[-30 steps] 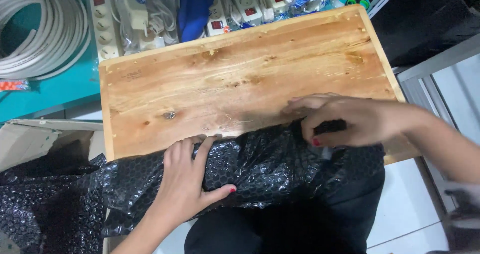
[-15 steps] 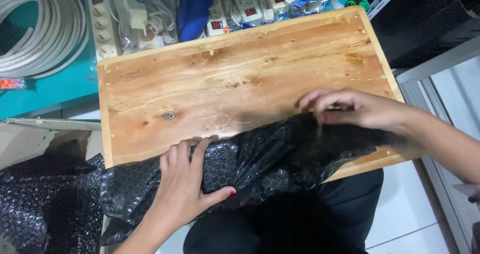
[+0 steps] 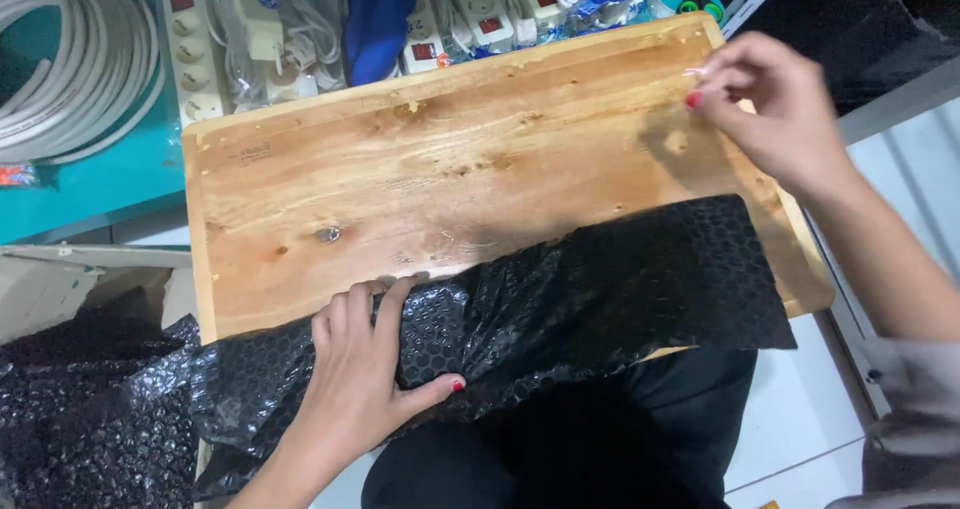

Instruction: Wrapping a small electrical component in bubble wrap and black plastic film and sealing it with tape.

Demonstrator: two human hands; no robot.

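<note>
**Two hands on a wrapped board**

Two hands work over one wooden board, seen from the head camera, the only view here.

The left hand lies flat, fingers spread, pressing down on a sheet of black bubble wrap at the board's near edge. It grips nothing; the palm simply pins the sheet. The wrap runs from under this hand out to its right, covering the near right part of the board, and more of it bunches to the hand's left.

The right hand is raised above the board's far right corner, well apart from the wrap, with fingertips pinched together (whether something thin and clear is held between them cannot be told).

Beyond the board, past both hands, lie white power strips and a coil of white cable on a teal tabletop.
</note>
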